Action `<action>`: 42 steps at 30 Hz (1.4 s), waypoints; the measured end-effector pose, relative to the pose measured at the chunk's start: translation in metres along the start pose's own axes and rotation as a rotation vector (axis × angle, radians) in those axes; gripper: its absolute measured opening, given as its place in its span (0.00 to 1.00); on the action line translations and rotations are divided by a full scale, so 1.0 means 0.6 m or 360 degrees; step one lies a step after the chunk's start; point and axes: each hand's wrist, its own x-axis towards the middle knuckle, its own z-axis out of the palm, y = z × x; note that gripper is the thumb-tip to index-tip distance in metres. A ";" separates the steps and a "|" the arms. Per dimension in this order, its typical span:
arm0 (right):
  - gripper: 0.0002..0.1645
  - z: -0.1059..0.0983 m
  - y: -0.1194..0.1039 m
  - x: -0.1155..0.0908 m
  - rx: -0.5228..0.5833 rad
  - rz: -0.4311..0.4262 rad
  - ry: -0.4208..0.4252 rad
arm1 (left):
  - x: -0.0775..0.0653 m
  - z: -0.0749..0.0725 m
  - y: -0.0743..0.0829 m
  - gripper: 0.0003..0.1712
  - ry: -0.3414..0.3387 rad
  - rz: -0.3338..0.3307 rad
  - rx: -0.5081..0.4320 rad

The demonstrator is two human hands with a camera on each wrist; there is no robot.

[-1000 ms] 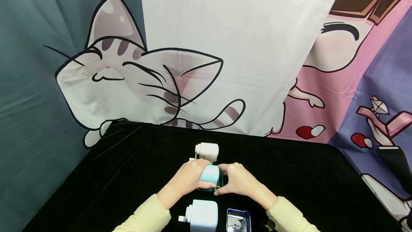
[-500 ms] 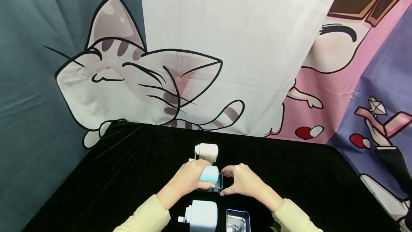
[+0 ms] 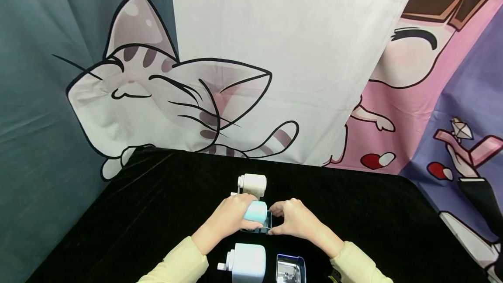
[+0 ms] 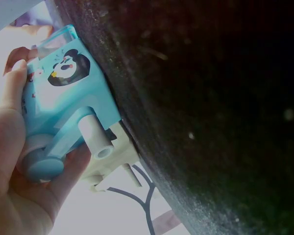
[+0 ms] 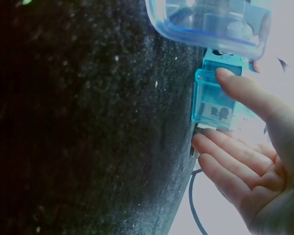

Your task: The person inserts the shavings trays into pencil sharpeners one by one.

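Observation:
A light-blue hand-crank pencil sharpener (image 4: 68, 103) with a panda print stands on the black cloth, its crank facing left. My left hand (image 3: 229, 218) grips its body from the left, thumb in front and fingers behind. A clear blue shavings drawer (image 5: 215, 100) sticks partway out of its right end. My right hand (image 3: 296, 219) pinches the drawer across its width between thumb and fingertips. In the right wrist view the thumb (image 5: 240, 85) lies over the near edge and the fingers (image 5: 230, 152) are at the other edge. The drawer's contents cannot be made out.
A cream sharpener (image 3: 253, 184) stands just behind. In front is a larger pale-blue sharpener (image 3: 249, 263), with a clear blue-rimmed drawer (image 3: 291, 269) to its right. Black cloth (image 3: 157, 222) covers the table, and a printed curtain (image 3: 314, 56) hangs behind it.
My right hand has shifted slightly right and its fingers have moved outward, leaving more of the drawer visible. The left hand keeps its grip on the sharpener without moving.

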 end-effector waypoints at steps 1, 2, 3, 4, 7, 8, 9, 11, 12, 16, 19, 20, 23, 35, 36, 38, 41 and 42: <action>0.29 0.000 0.000 0.000 0.0002 0.0000 -0.0002 | 0.000 0.000 0.000 0.30 -0.0002 -0.0002 -0.0001; 0.29 0.000 -0.001 0.000 0.0003 0.0002 -0.0005 | 0.000 0.000 0.000 0.30 -0.0004 -0.0004 -0.0003; 0.29 0.000 -0.001 0.000 0.0003 0.0006 -0.0007 | 0.000 0.000 0.000 0.30 -0.0005 -0.0005 -0.0007; 0.29 0.000 -0.002 0.000 0.0003 0.0009 -0.0009 | 0.000 0.001 0.000 0.30 -0.0006 -0.0005 -0.0009; 0.29 0.000 -0.003 0.001 0.0003 0.0016 -0.0014 | 0.001 0.002 -0.001 0.30 0.0003 0.0003 -0.0009; 0.29 0.000 -0.003 0.001 0.0005 0.0017 -0.0015 | 0.001 0.003 -0.001 0.30 0.0009 0.0007 -0.0009; 0.29 0.000 -0.003 0.002 0.0005 0.0016 -0.0016 | 0.001 0.003 -0.002 0.30 0.0016 0.0012 -0.0006; 0.29 -0.001 -0.004 0.002 0.0009 0.0017 -0.0019 | 0.002 0.004 -0.002 0.30 0.0029 0.0020 0.0003; 0.29 -0.001 -0.004 0.003 0.0009 0.0016 -0.0021 | 0.002 0.004 -0.002 0.30 0.0032 0.0024 0.0003; 0.28 0.000 -0.006 0.005 0.0004 0.0013 -0.0021 | 0.002 0.003 -0.002 0.30 0.0030 0.0023 0.0009; 0.28 0.001 -0.007 0.006 0.0008 0.0014 -0.0020 | 0.001 0.003 -0.003 0.30 0.0025 0.0015 0.0005; 0.28 0.002 -0.007 0.007 0.0013 0.0016 -0.0019 | 0.001 0.003 -0.003 0.30 0.0025 0.0012 0.0002; 0.28 0.003 -0.009 0.007 0.0029 0.0024 -0.0023 | 0.001 0.005 -0.003 0.30 0.0029 0.0010 0.0001; 0.26 0.003 -0.006 0.013 0.0032 -0.0019 -0.0043 | 0.002 0.005 0.000 0.31 0.0035 0.0035 0.0027; 0.26 0.003 -0.006 0.014 0.0029 -0.0029 -0.0041 | 0.002 0.005 0.000 0.31 0.0032 0.0035 0.0029; 0.26 0.003 -0.008 0.016 0.0029 -0.0039 -0.0037 | 0.002 0.005 -0.001 0.31 0.0031 0.0038 0.0037; 0.26 0.004 -0.012 0.017 0.0036 -0.0035 -0.0030 | 0.002 0.004 -0.002 0.31 0.0035 0.0041 0.0049; 0.26 0.004 -0.013 0.017 0.0038 -0.0029 -0.0028 | 0.002 0.004 -0.003 0.31 0.0035 0.0041 0.0053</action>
